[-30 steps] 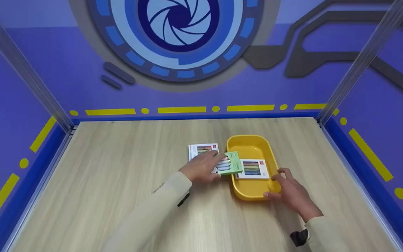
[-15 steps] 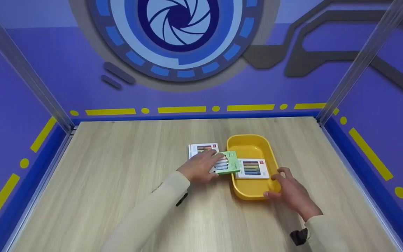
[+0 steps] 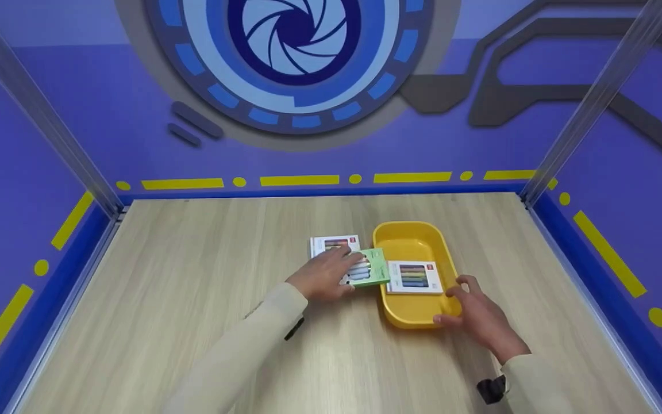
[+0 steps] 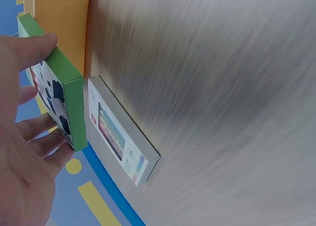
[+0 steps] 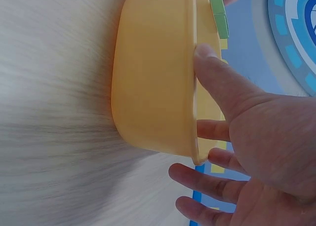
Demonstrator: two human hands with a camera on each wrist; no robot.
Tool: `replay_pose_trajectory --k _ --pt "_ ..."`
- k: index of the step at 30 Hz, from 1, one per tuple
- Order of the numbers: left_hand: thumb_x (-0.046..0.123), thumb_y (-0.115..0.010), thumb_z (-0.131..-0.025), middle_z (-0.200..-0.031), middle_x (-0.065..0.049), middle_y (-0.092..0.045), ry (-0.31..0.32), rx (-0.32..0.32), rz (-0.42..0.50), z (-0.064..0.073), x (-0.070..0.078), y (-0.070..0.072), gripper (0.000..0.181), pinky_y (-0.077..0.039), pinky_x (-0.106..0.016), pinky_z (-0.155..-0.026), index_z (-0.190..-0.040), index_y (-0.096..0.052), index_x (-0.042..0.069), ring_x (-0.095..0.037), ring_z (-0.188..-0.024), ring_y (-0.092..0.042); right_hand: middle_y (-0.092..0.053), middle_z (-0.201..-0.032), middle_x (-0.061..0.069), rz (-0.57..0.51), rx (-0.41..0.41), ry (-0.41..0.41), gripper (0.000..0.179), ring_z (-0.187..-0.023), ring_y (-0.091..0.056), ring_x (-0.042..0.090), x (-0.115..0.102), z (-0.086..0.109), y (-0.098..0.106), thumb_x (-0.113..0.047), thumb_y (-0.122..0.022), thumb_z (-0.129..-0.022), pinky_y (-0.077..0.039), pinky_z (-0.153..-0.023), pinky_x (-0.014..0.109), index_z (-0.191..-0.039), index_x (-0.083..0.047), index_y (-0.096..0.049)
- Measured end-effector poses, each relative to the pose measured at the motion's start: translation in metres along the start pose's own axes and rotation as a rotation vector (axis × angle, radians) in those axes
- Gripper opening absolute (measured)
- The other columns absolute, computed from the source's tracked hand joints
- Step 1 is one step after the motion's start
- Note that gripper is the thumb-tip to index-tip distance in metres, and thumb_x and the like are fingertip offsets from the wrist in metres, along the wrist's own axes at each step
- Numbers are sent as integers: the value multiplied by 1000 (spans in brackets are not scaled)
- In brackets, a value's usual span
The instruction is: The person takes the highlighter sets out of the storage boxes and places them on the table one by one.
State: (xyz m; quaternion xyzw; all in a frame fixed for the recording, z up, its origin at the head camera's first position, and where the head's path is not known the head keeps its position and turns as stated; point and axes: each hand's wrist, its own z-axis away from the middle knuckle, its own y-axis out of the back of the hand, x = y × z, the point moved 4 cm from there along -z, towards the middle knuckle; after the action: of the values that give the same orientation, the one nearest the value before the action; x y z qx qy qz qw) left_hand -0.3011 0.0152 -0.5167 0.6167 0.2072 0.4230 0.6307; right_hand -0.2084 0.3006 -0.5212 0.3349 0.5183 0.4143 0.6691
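Slightly leftward slides the flat green cardboard box (image 3: 378, 265), mid-frame, pinched by my left hand (image 3: 324, 276); I judge it's leaving the yellow plastic tray (image 3: 411, 310) my right hand (image 3: 481, 316) grips, and next needs lowering clear.

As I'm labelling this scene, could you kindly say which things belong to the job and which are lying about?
In use:
green box, in left hand
yellow tray, gripped by right hand
white box inside tray

Probably lying about:
other white box on table, untouched

High head view, close wrist views
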Motion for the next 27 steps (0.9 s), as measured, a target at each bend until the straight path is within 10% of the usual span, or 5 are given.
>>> replay_pose_trajectory --k 27 --pt "38 -64 -91 -159 -3 -28 45 3 29 8 -22 -4 68 -30 -44 -119 -150 -32 32 -22 -145 -31 -25 -149 17 -11 -19 -20 60 -110 -53 33 -1 -1 -1 -44 -79 -77 -47 -100 54 -120 -6 -61"
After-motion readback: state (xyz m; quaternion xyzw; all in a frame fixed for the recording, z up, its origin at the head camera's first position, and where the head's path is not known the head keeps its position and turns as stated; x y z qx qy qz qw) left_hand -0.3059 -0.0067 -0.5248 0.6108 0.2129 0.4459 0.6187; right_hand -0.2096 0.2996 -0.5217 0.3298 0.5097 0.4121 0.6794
